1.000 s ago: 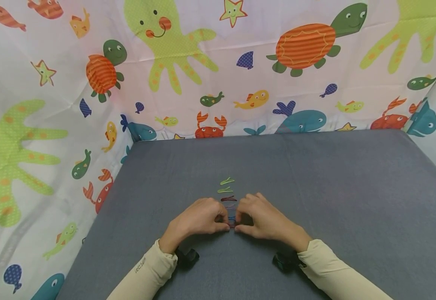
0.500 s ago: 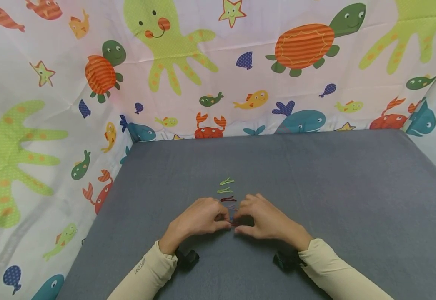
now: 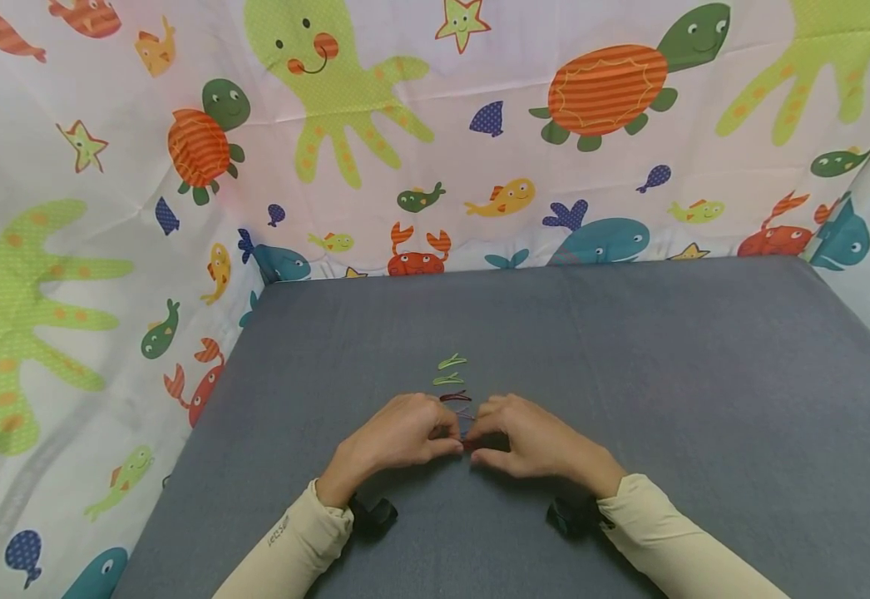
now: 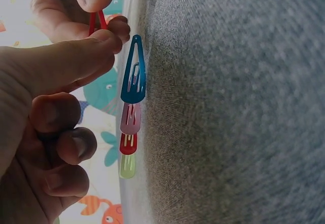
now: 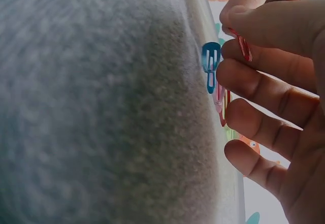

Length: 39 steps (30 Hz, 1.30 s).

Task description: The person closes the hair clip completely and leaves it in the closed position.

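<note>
A small red snap hair clip (image 4: pixel 96 23) is between the two hands, just above the table. My left hand (image 3: pixel 403 434) pinches one end with thumb and index finger. From the other side, my right hand (image 3: pixel 538 437) has thumb and index finger curled round the clip (image 5: pixel 244 47); its fingertips partly hide the contact. Beyond them, more clips lie in a column: a blue clip (image 4: pixel 134 87), a pink clip (image 4: pixel 131 120), a dark red clip (image 3: pixel 455 397) and two light green clips (image 3: pixel 448 379). In the head view the fingers partly cover the blue one.
The clips lie on a grey cloth-covered table (image 3: pixel 667 374). A white curtain (image 3: pixel 375 216) printed with sea animals stands along its back and sides. Dark wrist-worn devices (image 3: pixel 571 517) sit under both wrists, close to the tabletop.
The red clip has shifted and turned slightly at the left fingertips. The right fingertips have moved slightly; both hands otherwise stay nearly in place. The column of clips has not moved.
</note>
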Each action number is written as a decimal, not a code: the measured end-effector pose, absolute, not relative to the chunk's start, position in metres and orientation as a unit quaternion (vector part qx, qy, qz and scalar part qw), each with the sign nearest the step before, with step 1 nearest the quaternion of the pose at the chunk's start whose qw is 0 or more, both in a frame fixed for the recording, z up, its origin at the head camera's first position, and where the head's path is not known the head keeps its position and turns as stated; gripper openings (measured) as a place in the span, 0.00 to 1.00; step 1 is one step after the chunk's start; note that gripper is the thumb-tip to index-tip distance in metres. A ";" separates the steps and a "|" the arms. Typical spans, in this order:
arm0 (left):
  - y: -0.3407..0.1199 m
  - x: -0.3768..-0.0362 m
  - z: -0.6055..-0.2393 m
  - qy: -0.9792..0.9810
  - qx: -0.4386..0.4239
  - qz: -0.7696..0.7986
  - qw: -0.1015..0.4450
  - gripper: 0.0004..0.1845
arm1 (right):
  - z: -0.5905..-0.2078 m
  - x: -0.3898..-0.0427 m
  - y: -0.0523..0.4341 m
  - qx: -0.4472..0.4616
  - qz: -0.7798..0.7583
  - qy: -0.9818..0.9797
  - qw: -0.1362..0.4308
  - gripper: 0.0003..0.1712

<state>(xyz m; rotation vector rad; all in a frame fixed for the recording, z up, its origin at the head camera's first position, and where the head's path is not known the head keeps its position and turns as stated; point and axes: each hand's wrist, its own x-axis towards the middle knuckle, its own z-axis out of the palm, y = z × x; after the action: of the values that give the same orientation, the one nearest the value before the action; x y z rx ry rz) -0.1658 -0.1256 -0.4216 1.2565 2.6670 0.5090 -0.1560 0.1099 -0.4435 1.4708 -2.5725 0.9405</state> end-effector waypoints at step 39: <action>-0.124 -0.165 -0.420 0.874 0.440 0.200 0.049 0.05 | -0.436 -0.164 0.120 0.456 0.351 -0.818 -0.001 0.06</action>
<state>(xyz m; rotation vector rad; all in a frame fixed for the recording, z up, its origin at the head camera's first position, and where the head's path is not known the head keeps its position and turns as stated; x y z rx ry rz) -0.1652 -0.1240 -0.4197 1.3413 2.6637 0.6098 -0.1638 0.1202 -0.4364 1.4327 -2.5714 1.1030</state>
